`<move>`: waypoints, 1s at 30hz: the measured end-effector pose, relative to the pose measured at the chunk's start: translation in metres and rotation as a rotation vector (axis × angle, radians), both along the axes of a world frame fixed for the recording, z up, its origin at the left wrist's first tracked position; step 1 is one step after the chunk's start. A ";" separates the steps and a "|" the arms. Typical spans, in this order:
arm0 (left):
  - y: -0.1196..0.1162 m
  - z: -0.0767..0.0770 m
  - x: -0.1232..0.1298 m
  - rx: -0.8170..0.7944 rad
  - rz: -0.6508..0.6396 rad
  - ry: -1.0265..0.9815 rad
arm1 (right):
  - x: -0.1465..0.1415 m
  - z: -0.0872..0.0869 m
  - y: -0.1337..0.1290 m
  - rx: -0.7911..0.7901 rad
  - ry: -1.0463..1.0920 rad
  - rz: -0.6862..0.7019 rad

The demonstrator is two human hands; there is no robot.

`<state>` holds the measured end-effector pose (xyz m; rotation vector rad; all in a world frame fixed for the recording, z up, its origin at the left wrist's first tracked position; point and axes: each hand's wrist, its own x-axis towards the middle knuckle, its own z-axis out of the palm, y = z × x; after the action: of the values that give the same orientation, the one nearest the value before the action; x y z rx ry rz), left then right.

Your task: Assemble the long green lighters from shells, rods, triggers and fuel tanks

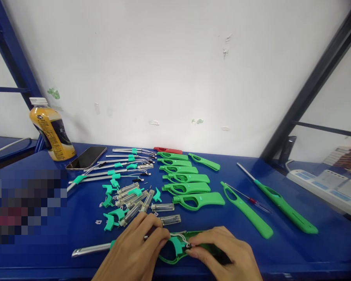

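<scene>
In front of me lies an opened green lighter shell (171, 260), with a metal tube (92, 249) sticking out to the left. A teal trigger (176, 246) sits in its loop, and white wires (179, 235) run along the top. My left hand (134, 246) is closed around the neck end, its fingertips by a small dark part. Thumb and forefinger of my right hand (226, 251) pinch a small black piece (188, 246) at the wire ends, beside the trigger. The shell's handle end is mostly hidden under my right hand.
Beyond my hands lie clear fuel tanks (163, 207), loose teal triggers (109, 221), metal tubes with wires (105, 173) and several green shell halves (204, 200). At right are a closed lighter (292, 210) and a screwdriver (253, 201); at left, a phone (87, 157) and a bottle (51, 132).
</scene>
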<state>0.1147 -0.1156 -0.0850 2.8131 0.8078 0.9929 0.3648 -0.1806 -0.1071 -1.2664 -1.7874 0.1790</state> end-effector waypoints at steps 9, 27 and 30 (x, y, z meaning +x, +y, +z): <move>0.003 -0.004 0.000 -0.005 0.003 -0.011 | -0.002 0.003 -0.001 -0.001 -0.008 -0.028; -0.002 0.000 -0.004 0.031 0.030 0.027 | -0.002 0.005 0.001 0.070 -0.159 0.038; -0.004 0.005 -0.002 0.058 0.041 0.036 | -0.002 0.005 0.000 0.064 -0.200 0.041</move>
<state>0.1122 -0.1196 -0.0800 2.8819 0.8575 0.9898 0.3627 -0.1806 -0.1017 -1.2384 -1.9742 0.0173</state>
